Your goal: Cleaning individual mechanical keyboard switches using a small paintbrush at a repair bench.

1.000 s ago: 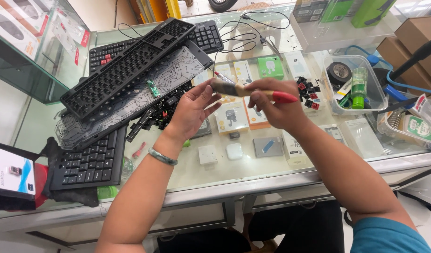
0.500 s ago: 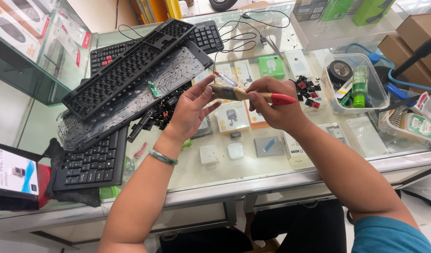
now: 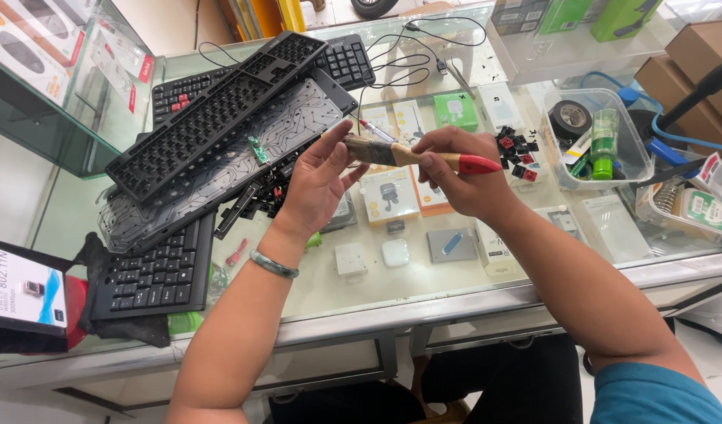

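Above the glass counter top, the right hand grips a wooden paintbrush with a red handle tip while the left hand, fingers spread loosely, touches its bristles beside 1 opened black keyboard frame.

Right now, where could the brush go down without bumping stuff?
Bare glass lies at the counter's near edge, under the right hand holding the paintbrush. The left hand sits beside the crowded stacked keyboards; the clear bin crowds the right.
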